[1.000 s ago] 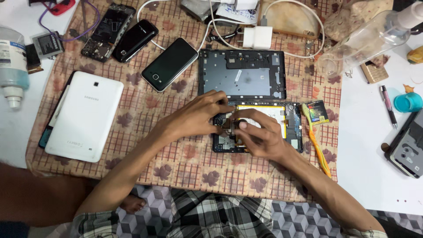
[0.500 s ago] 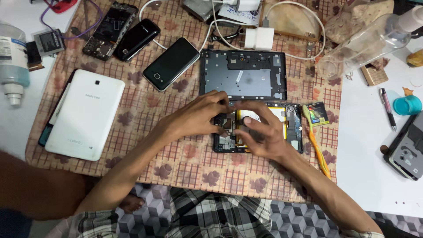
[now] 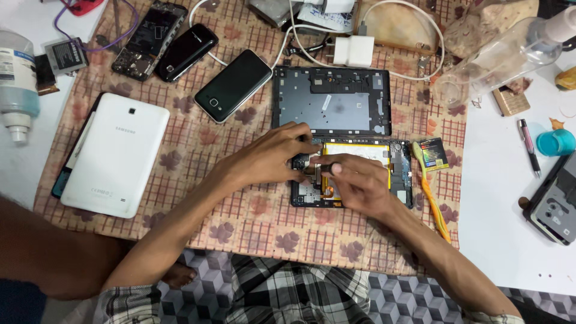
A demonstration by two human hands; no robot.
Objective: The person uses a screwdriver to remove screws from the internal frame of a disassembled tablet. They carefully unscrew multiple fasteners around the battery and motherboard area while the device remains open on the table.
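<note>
An opened tablet [image 3: 401,174] lies on the patterned cloth, its circuit boards and pale battery [image 3: 360,153] exposed. My left hand [image 3: 273,157] rests on the tablet's left end, fingertips pressing near the board. My right hand [image 3: 354,183] covers the tablet's middle, thumb and forefinger pinched at a small part by the board's left side; what they pinch is too small to tell. Just beyond lies the tablet's removed grey back cover [image 3: 331,101], inside up.
A white tablet [image 3: 114,155] lies at left, three dark phones [image 3: 233,85] further back. A yellow toothbrush [image 3: 433,192] and a small packet [image 3: 433,154] sit right of the opened tablet. White charger [image 3: 354,51], clear bottle [image 3: 501,57], pen [image 3: 528,144] and another device [image 3: 555,204] stand around.
My right hand has shifted slightly left over the opened tablet, its fingers now pinched near the board. My left hand has stayed at the tablet's left end.
</note>
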